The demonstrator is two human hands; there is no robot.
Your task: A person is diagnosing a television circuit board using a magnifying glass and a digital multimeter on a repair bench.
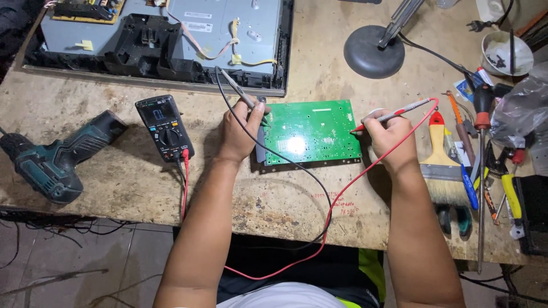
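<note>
The left hand point(240, 134) is curled closed around a black probe point(238, 91), pinching it between thumb and fingers so that its tip comes down at the left edge of the green circuit board point(311, 132). The right hand point(390, 136) is likewise closed in a pen grip on a red probe point(394, 114), whose tip touches the board's right edge just left of the fingers. The board lies flat between the two hands on the worn wooden bench point(125, 182), solder side up, with a bright glare spot near its lower middle. Red and black leads loop down toward the person and run to a multimeter point(164, 128) left of the left hand. A paintbrush point(440, 165) lies just right of the right hand.
</note>
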